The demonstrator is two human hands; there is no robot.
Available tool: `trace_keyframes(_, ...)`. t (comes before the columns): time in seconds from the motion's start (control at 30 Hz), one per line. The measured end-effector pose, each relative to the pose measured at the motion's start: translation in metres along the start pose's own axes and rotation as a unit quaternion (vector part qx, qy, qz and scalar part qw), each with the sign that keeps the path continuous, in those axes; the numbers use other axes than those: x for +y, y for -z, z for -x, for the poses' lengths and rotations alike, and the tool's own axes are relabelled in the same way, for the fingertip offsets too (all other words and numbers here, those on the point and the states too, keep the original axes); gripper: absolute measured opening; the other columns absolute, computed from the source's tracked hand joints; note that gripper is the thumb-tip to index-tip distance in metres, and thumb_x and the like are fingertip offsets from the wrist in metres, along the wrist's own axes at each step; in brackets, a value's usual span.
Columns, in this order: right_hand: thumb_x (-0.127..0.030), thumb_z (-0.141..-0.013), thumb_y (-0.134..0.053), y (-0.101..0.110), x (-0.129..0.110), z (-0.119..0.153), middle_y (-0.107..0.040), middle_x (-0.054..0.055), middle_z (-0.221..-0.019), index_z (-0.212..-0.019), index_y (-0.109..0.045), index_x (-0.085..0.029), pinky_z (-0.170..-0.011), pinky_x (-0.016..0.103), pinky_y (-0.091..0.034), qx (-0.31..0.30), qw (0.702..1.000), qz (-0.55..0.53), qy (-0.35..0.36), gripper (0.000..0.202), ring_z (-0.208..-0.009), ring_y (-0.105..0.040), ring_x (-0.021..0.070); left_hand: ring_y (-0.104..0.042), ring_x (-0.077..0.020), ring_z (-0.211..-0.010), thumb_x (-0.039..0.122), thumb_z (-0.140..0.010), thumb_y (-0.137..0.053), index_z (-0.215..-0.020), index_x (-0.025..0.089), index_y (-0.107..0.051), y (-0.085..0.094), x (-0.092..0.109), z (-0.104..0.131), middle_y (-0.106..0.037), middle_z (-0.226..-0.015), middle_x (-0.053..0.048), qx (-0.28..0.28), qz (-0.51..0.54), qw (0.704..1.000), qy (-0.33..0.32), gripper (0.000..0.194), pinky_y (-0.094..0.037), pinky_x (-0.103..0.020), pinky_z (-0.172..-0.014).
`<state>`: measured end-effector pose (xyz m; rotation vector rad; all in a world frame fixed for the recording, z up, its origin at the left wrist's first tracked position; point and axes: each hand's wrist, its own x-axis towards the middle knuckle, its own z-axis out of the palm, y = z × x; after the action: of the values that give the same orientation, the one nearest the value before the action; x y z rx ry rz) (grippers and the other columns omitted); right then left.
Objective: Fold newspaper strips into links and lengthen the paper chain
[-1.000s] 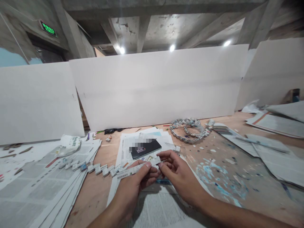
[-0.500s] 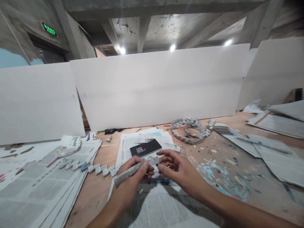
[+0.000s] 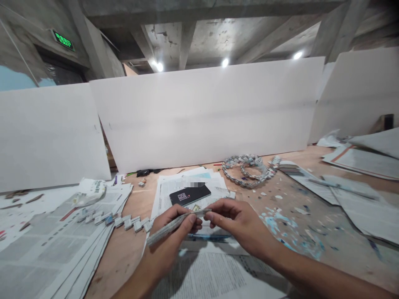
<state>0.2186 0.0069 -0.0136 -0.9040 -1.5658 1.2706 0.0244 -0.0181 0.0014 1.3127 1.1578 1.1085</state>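
A narrow folded newspaper strip (image 3: pixel 166 231) slants across my left hand (image 3: pixel 174 228), whose thumb and fingers pinch it near its far end. My right hand (image 3: pixel 232 216) is closed, thumb and index finger gripping the tip of the same strip. Left of my hands lies a zigzag chain of folded paper links (image 3: pixel 127 222), partly resting on newspaper; whether it joins the strip is hidden behind my left hand. Just beyond my fingers, a dark phone-like slab (image 3: pixel 190 194) with white print rests on paper sheets (image 3: pixel 160 195).
A coiled woven paper chain (image 3: pixel 226 172) lies at the back right. Stacked newspapers (image 3: pixel 77 249) cover the left side, with a crumpled white bag (image 3: pixel 90 193) on them. More sheets (image 3: pixel 364 207) lie right, beside blue paint stains (image 3: pixel 277 224). White boards (image 3: pixel 205 116) stand behind.
My right hand has moved slightly left and its fingers have closed on the strip's end. The left hand keeps its pinch, and the view has shifted a little.
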Motion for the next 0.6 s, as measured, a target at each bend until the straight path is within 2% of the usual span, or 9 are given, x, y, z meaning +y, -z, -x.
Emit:
trace_keyframes(0.2, -0.038, -0.080, -0.073, 0.0027, -0.0027, -0.0007, -0.072, 0.001, -0.073, -0.081, -0.072, -0.018, -0.072, 0.030, -0.051, 0.000, 1.000, -0.014, -0.027, 0.021, -0.072, -0.065, 0.0155, -0.072, -0.0189, -0.079, 0.040, -0.081, -0.074, -0.081, 0.017, -0.068, 0.0005, 0.0026, 0.0000, -0.076, -0.079, -0.006, -0.006, -0.003, 1.000, -0.007, 0.023, -0.055, -0.023, -0.073)
trace_keyframes(0.37, -0.041, -0.080, -0.074, 0.0050, -0.0005, -0.0027, -0.072, 0.001, -0.075, -0.086, -0.070, -0.018, -0.070, 0.028, -0.049, -0.027, 0.998, -0.030, -0.048, 0.025, -0.072, -0.065, 0.0148, -0.071, -0.0185, -0.081, 0.040, -0.084, -0.070, -0.082, 0.017, -0.068, 0.0021, 0.0016, 0.0008, -0.076, -0.083, -0.007, -0.012, -0.037, 0.999, -0.023, 0.023, -0.055, -0.024, -0.074)
trace_keyframes(0.6, -0.043, -0.075, -0.077, 0.0037, -0.0024, -0.0013, -0.069, 0.001, -0.077, -0.085, -0.065, -0.018, -0.071, 0.029, -0.050, -0.042, 0.994, -0.063, -0.082, 0.030, -0.073, -0.065, 0.0149, -0.070, -0.0164, -0.073, 0.044, -0.082, -0.072, -0.078, 0.017, -0.064, 0.0032, -0.0022, -0.0041, -0.075, -0.079, -0.005, -0.012, 0.029, 0.999, 0.016, 0.028, -0.057, -0.026, -0.072)
